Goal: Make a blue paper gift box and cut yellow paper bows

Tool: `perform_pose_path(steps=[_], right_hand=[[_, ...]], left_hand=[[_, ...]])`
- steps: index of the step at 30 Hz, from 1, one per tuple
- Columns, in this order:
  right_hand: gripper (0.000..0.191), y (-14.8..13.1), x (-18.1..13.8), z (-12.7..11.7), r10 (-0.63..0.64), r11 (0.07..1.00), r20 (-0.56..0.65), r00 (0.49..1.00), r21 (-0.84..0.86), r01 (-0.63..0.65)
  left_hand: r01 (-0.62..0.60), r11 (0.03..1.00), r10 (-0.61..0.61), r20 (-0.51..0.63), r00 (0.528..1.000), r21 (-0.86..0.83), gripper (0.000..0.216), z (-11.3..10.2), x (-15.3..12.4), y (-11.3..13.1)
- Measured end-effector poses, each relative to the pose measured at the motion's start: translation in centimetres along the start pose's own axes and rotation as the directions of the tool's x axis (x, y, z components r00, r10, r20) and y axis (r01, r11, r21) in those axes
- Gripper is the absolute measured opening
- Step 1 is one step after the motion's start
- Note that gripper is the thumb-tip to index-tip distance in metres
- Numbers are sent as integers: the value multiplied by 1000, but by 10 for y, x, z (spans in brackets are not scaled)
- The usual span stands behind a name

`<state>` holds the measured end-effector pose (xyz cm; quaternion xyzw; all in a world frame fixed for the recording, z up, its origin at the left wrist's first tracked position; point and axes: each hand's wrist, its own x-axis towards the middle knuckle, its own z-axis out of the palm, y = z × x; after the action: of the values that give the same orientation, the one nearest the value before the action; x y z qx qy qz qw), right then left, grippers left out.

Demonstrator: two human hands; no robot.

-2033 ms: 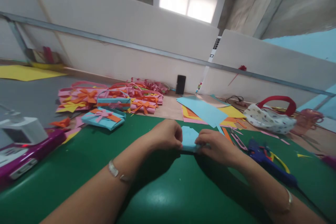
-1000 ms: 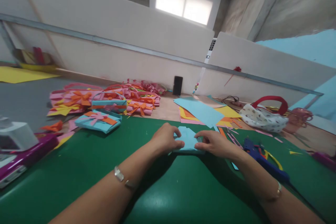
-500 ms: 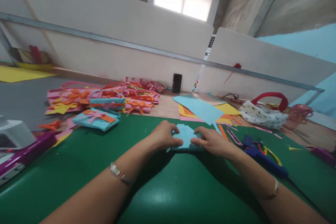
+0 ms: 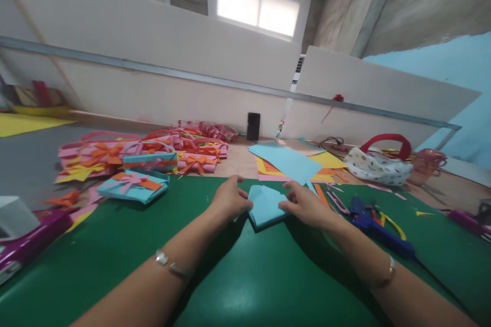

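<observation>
A folded light blue paper piece [image 4: 264,205] lies on the green mat [image 4: 245,276], turned at an angle. My left hand [image 4: 229,197] grips its left edge with curled fingers. On the other side, my right hand [image 4: 306,204] pinches its right edge. Both wrists wear thin bracelets.
A blue glue gun [image 4: 374,226] lies right of my hands. Coloured paper sheets [image 4: 291,162] are stacked beyond. Finished pink, orange and blue paper gift bags [image 4: 146,156] pile up at left. A purple device [image 4: 23,245] sits far left, a patterned bag with red handle [image 4: 379,166] far right.
The blue paper piece has been turned on the mat and now sits at an angle. Both hands shifted slightly with it. The camera tilted a little.
</observation>
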<state>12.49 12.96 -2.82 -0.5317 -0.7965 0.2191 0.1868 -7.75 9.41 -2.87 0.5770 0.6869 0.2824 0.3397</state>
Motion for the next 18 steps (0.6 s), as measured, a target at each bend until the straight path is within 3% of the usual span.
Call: perform_pose_path(steps=[4, 9, 12, 18], right_hand=[[47, 6, 7, 6, 54, 991, -35, 998, 124, -49], [20, 5, 6, 2, 5, 978, 53, 999, 206, -16], [17, 0, 3, -2, -45, 977, 67, 997, 210, 30], [8, -9, 0, -6, -161, 979, 25, 987, 134, 157]], left_hand=[[-27, 994, 27, 3, 1000, -107, 33, 3, -1, 2], [-107, 981, 114, 32, 993, -160, 32, 3, 1, 1], [-149, 981, 160, 82, 984, -125, 30, 1, 2, 0], [-212, 976, 188, 287, 939, 52, 25, -3, -1, -3]])
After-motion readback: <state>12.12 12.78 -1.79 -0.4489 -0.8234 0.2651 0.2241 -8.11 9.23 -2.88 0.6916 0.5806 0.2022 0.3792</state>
